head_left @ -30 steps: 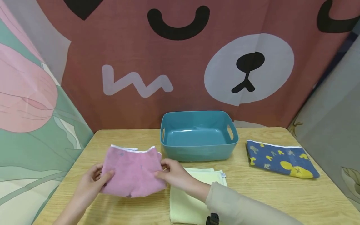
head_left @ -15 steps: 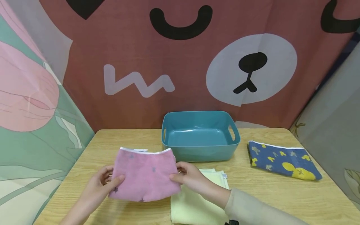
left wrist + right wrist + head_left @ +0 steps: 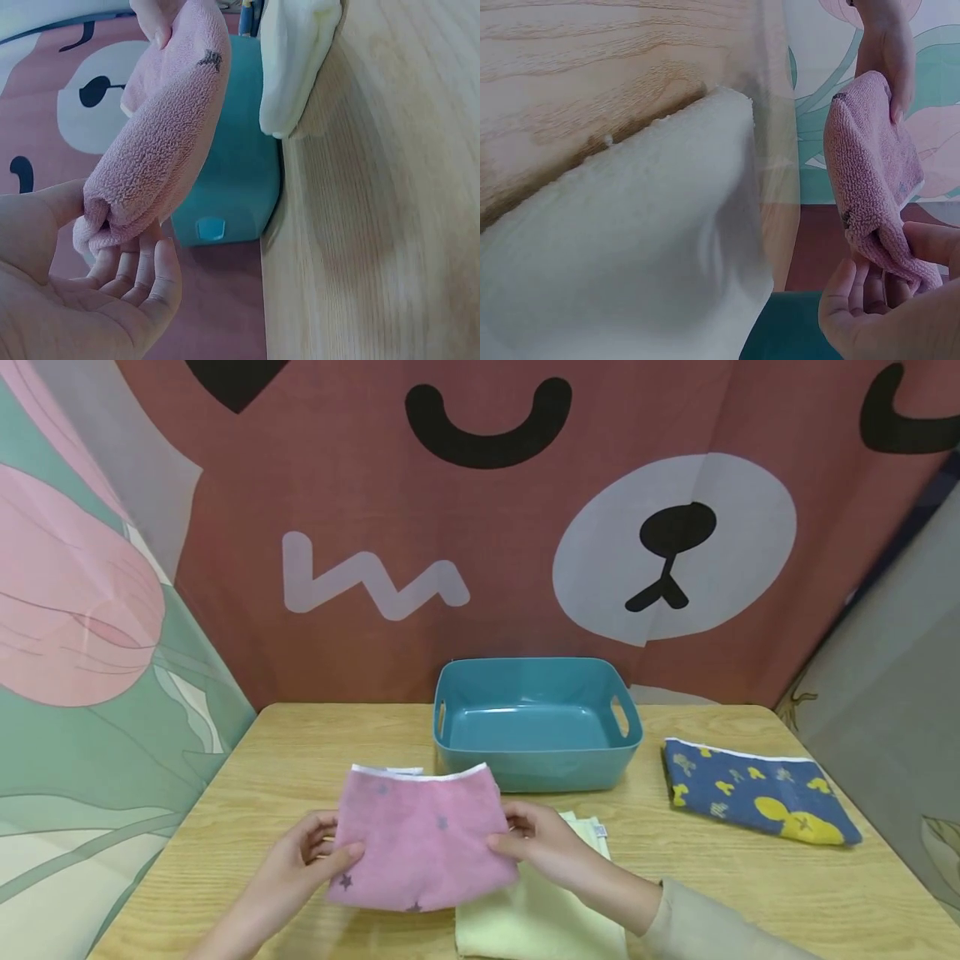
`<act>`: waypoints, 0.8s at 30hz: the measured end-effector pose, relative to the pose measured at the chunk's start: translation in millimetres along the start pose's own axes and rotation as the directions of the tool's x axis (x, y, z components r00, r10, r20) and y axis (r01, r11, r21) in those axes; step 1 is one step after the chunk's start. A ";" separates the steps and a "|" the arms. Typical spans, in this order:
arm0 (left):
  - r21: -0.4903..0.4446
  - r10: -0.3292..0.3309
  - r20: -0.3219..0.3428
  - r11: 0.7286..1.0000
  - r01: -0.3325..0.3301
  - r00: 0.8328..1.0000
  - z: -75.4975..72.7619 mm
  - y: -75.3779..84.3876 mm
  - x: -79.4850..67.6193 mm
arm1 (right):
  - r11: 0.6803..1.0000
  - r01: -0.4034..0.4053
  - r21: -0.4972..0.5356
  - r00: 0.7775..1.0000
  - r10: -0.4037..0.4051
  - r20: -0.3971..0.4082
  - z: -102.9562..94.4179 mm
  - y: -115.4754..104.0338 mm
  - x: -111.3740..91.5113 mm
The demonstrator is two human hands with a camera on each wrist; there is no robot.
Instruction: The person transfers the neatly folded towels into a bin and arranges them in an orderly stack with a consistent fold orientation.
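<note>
A folded pink towel (image 3: 423, 843) with small grey stars and a white edge is held up off the table between both hands. My left hand (image 3: 311, 852) pinches its left side, thumb in front and fingers behind. On the other side my right hand (image 3: 547, 843) pinches the towel the same way. In the left wrist view the pink towel (image 3: 161, 135) shows its folded layers, raised above the wood. Part of a folded pale yellow towel (image 3: 536, 914) lies under the right hand and the pink towel's right corner.
Behind the hands stands a teal plastic basin (image 3: 536, 770) with handle holes, nothing inside it. A folded blue towel (image 3: 757, 789) with yellow figures lies at the right of the wooden table (image 3: 300, 735). Printed curtains (image 3: 502, 552) hang close around the table.
Both hands have carried the pink towel to the right and slightly nearer, partly over the yellow towel. Its top edge has become straighter. The basin and blue towel stay put.
</note>
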State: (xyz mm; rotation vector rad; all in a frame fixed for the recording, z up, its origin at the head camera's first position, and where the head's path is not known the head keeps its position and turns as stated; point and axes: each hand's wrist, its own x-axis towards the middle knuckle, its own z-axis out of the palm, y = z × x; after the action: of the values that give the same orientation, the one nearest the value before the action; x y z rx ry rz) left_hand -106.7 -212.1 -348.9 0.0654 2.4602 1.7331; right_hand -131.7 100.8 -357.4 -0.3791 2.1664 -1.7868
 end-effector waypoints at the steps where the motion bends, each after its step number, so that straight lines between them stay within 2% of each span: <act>1: -0.006 0.006 0.010 1.000 -0.006 1.000 1.5 -0.3 0.4 | 1.000 -0.005 -0.007 1.000 0.005 -0.004 -1.5 0.7 -1.7; 9: -0.038 0.043 0.061 0.998 -0.041 0.997 13.5 -1.4 5.7 | 0.997 -0.056 -0.053 0.998 0.054 -0.043 -13.0 2.9 -11.5; 17: -0.051 0.040 0.100 0.998 -0.035 0.994 25.0 -3.7 8.3 | 0.999 -0.036 -0.034 0.998 0.034 -0.057 -21.4 6.8 -18.6; 24: -0.102 0.062 0.158 0.994 -0.046 0.986 31.8 -8.2 9.6 | 0.997 -0.037 -0.064 0.997 0.032 -0.077 -28.8 12.1 -24.6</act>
State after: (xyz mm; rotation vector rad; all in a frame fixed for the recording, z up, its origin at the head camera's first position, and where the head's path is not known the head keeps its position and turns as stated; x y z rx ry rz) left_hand -111.7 -184.1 -367.9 0.2543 2.2766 1.7911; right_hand -120.7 138.7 -362.5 -0.2915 2.2738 -1.7415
